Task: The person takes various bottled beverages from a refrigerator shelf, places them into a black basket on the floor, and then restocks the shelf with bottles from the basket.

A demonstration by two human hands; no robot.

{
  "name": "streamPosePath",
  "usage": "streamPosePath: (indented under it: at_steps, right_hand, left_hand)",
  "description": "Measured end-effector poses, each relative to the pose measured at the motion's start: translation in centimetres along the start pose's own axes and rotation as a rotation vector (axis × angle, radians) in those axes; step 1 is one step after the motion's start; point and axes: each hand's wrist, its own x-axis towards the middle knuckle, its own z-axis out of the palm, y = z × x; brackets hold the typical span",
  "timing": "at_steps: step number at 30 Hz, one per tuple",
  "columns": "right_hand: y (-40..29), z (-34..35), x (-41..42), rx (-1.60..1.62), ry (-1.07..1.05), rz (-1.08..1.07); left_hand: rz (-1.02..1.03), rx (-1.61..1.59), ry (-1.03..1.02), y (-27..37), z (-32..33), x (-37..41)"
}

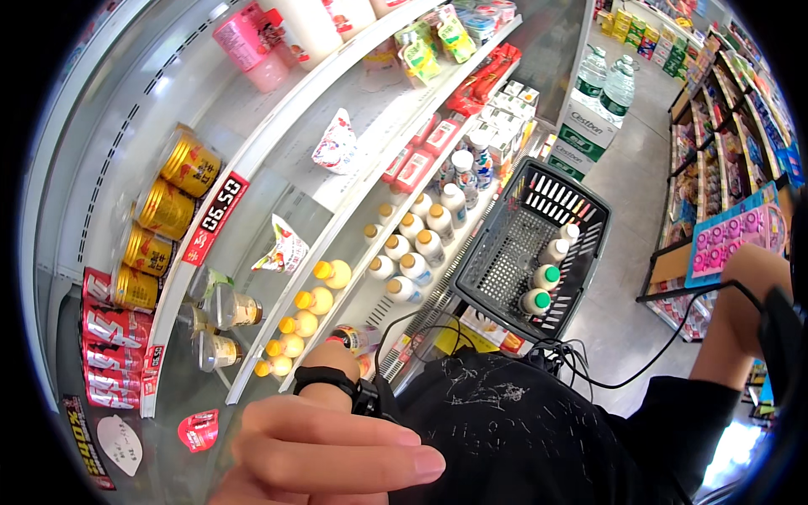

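My left hand [341,451] is raised close to the camera at the bottom, its fingers bent and close together; its palm is hidden, and nothing shows in it. A black band [325,379] is round the wrist. My right arm [726,328] is bent at the right; the hand is out of view. Before me a dark grey plastic basket [464,252] holds several bottles, two with green caps [538,302]. Beside it, in the open fridge, stand white bottles with tan caps [416,268]. Round yellow-capped bottles [315,300] line the shelf to their left.
Fridge shelf edges [278,120] curve across the left, with gold cans [167,208], red cans [113,353] and lidded cups [218,350]. Boxes [584,132] bearing large water bottles [617,88] stand beyond the basket. Stocked racks [701,164] are at right. A black cable [650,372] crosses the floor area.
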Motion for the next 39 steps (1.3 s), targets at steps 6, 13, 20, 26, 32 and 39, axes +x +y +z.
streamPosePath:
  at_steps: [6,13,20,26,32,39]
  right_hand:
    - [-0.4,0.1,-0.2,-0.024,-0.151,-0.039]
    - [0.4,-1.0,0.5,-0.034,-0.206,-0.041]
    - [0.7,-1.6,0.7,-0.054,-0.233,-0.004]
    - [0.9,-2.8,1.2,-0.085,-0.23,-0.007]
    - [1.2,-3.9,1.4,-0.12,-0.213,-0.012]
    - [2.4,-5.3,3.2,-0.092,-0.029,-0.144]
  left_hand:
    - [0.065,0.047,0.028,-0.4,-1.1,-0.6]
    - [0.258,0.188,0.241,-1.1,-0.8,-1.2]
    - [0.211,0.212,0.32,-0.4,-0.9,-1.4]
    - [0.201,0.196,0.295,1.0,-1.1,-1.2]
    - [-0.155,-0.03,0.038,4.1,-4.2,-0.1]
    - [-0.004,0.843,0.181,3.6,-4.8,0.3]
